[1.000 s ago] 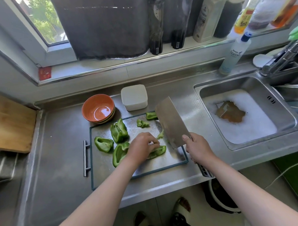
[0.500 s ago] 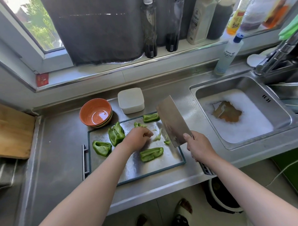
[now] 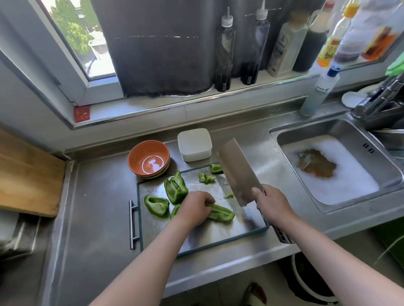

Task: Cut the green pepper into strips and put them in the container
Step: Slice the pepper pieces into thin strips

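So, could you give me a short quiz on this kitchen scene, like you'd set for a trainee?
1. True or false: the left hand holds the cleaver.
2. What does the left hand hold on the cutting board? A) a green pepper piece B) a bottle C) a sponge
3. Fill in: the white container stands on the counter beside the orange ____.
Key: 1 false, the right hand holds it; 2 A; 3 bowl.
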### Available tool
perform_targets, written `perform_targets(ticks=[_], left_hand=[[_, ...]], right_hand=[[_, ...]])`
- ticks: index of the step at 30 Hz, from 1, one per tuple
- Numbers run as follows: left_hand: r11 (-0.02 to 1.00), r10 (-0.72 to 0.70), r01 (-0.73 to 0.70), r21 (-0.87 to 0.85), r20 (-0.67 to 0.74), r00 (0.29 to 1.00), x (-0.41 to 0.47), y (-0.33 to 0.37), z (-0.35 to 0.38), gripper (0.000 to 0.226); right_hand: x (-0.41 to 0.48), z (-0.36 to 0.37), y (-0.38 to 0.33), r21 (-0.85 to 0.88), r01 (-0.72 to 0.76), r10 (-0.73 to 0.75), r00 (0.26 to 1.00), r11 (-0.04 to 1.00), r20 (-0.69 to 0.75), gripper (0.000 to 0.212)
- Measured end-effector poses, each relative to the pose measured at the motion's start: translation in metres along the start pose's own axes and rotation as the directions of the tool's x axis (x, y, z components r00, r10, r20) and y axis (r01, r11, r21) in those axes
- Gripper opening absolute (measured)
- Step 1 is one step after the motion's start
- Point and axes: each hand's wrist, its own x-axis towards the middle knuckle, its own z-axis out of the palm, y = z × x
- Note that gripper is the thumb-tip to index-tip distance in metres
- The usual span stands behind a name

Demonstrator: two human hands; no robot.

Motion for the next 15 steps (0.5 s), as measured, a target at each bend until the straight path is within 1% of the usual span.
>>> perform_targets(ticks=[3, 7, 11, 15], left_hand=[[0.998, 0.054, -0.054, 0.011, -0.078, 0.995, 0.012, -0.002, -0.025, 0.033], [0.997, 0.065, -0.055, 0.058, -0.181, 0.981, 0.036, -0.006, -0.055, 0.029], [0.987, 0.113, -0.095, 0.127, -0.143, 0.983, 0.063, -0.012, -0.071, 0.032], [0.981, 0.088, -0.073, 0.178, -0.078, 0.993, 0.086, -0.021, -0.074, 0.045]], right_hand=[[-0.001, 0.001, -0.012, 0.006, -0.013, 0.013, 0.999, 1.0, -0.038, 0.033], [0.005, 0.003, -0.028, -0.004, 0.022, -0.022, 0.997, 1.0, -0.067, 0.034], [0.021, 0.008, -0.036, 0.047, 0.021, -0.02, 0.999, 0.999, -0.025, 0.032], [0.043, 0.016, -0.041, 0.046, 0.029, -0.031, 0.999, 0.999, 0.037, 0.031]])
